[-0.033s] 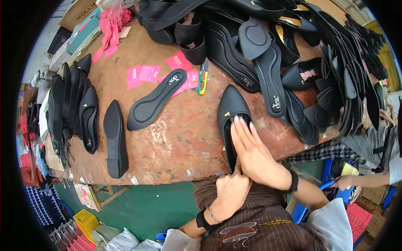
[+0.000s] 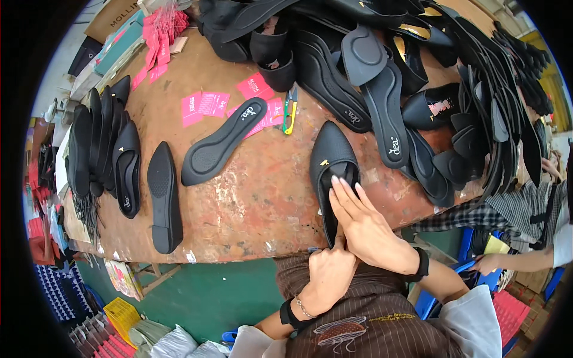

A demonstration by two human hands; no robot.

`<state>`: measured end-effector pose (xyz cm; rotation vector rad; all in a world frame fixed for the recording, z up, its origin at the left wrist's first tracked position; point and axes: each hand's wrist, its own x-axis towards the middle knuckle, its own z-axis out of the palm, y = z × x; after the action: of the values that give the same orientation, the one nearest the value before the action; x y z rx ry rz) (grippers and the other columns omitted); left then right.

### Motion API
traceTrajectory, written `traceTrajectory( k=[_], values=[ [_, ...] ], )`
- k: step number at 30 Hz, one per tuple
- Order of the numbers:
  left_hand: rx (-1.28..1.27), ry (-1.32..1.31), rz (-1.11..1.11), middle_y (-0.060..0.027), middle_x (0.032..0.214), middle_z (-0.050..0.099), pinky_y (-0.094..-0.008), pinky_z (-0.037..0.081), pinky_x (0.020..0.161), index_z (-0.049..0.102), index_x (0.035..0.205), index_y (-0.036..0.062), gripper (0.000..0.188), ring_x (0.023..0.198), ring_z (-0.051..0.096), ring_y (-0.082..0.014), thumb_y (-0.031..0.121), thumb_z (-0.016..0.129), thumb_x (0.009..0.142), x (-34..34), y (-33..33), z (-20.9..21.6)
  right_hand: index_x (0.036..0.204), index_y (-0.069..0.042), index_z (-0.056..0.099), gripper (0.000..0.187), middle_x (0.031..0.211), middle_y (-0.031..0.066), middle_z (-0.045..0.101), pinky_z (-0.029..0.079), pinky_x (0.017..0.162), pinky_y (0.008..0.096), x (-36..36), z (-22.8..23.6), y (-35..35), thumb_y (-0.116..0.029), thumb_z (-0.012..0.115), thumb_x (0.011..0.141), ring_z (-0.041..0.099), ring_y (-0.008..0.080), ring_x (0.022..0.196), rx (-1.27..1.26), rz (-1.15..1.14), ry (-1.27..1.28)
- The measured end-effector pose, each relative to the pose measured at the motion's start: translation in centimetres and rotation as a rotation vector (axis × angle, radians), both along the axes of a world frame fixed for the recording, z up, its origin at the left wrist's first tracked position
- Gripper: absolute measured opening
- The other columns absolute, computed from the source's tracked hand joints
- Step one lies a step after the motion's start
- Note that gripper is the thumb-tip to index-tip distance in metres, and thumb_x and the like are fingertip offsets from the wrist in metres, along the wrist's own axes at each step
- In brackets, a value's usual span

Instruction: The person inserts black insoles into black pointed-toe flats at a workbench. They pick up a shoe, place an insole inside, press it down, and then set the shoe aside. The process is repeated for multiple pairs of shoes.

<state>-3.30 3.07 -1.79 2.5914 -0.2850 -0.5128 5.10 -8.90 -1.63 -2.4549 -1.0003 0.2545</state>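
Observation:
A black pointed flat shoe [image 2: 333, 145] with a small gold ornament lies sole-down at the table's front edge, toe pointing away from me. My right hand [image 2: 375, 231] presses into its opening with fingers stretched out together; the inside under them is partly hidden. At the heel, my left hand [image 2: 332, 273] is closed, its fingers gripping the back rim, partly covered by the right hand. Left of the shoe lie a loose black insole [image 2: 222, 144] and another black shoe [image 2: 164, 200] with its sole up.
Yellow-and-green thread snips [image 2: 290, 111] and pink tags [image 2: 205, 106] lie beyond the insole. Black shoes [image 2: 127, 170] stand in a row at the left. A heap of shoes and insoles [image 2: 382, 113] covers the far right. A co-worker's hand [image 2: 487, 263] is at the right.
My right hand has slid slightly back toward me, its fingertips farther from the shoe's toe. My left hand stays at the heel.

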Motion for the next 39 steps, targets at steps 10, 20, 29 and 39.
traceTrajectory(
  k=[10,20,29,39],
  values=[
    [-0.018,-0.113,0.016,-0.0158,0.102,0.069,-0.0377,0.054,0.051,0.072,0.098,0.0034,0.03,0.057,0.068,-0.0274,0.028,0.075,0.08,0.5,-0.3,-0.1,0.12,0.014,0.052,0.044,0.113,0.0283,0.058,0.018,0.116,0.0626,3.8,-2.5,2.5,-0.009,0.053,0.082,0.054,0.0428,0.117,-0.255,-0.161,-0.261],
    [-0.009,-0.265,0.008,-0.0255,0.123,0.064,-0.0314,0.055,0.051,0.065,0.121,-0.0023,0.047,0.053,0.068,-0.0217,0.015,0.065,0.077,1.2,-0.2,0.3,0.096,0.005,0.069,0.024,0.085,0.0175,0.067,0.015,0.12,0.0592,7.7,-1.0,4.4,-0.008,0.051,0.085,0.066,0.0285,0.087,-0.507,-0.027,-0.061],
    [-0.093,-0.392,0.244,-0.0023,0.102,0.073,-0.0337,0.055,0.06,0.072,0.082,0.0107,0.01,0.07,0.069,-0.021,0.017,0.076,0.076,-1.3,11.4,6.4,0.112,0.001,0.072,0.028,0.109,0.0095,0.073,0.033,0.114,0.054,8.7,5.9,1.0,-0.002,0.058,0.088,0.068,0.0239,0.108,0.671,-0.018,0.687],
    [0.451,-0.45,0.801,-0.0202,0.116,0.051,-0.047,0.05,0.078,0.046,0.122,-0.0013,0.082,0.097,0.058,-0.0457,0.028,0.092,0.06,0.5,28.1,5.1,0.126,0.004,0.047,0.034,0.129,0.0195,0.055,0.042,0.11,0.0427,10.1,-3.5,17.6,-0.009,0.054,0.096,0.053,0.031,0.124,1.184,-0.742,1.777]
  ],
)
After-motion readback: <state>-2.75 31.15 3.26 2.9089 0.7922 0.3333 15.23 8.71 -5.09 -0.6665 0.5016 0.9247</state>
